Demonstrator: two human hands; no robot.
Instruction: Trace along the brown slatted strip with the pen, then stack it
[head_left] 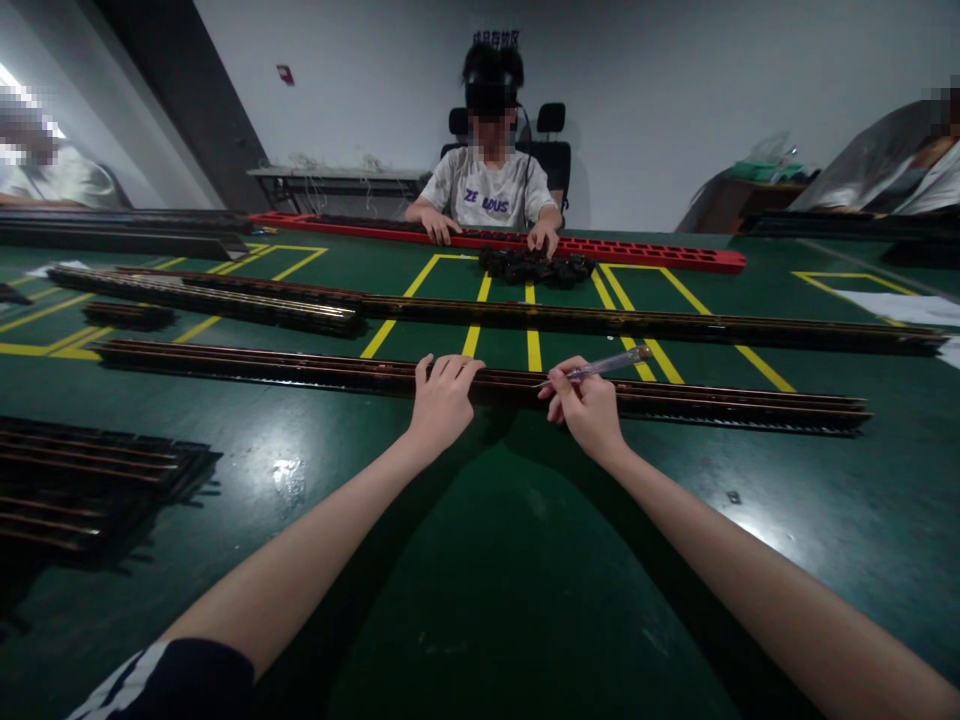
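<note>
A long dark rail [300,365] with coppery strips lies across the green table [510,560] in front of me. My left hand [442,400] rests on it, fingers together and bent over its near edge. Just to the right, my right hand [589,405] is closed on a clear pen [611,365], whose tip points left at the rail's top. Both forearms reach in from the bottom of the view.
More long dark rails [637,325] lie further back, and a stack of them [82,480] sits at the left. Across the table a person handles a long red rail [660,255] beside a pile of small black parts [536,265]. Other people sit at both sides.
</note>
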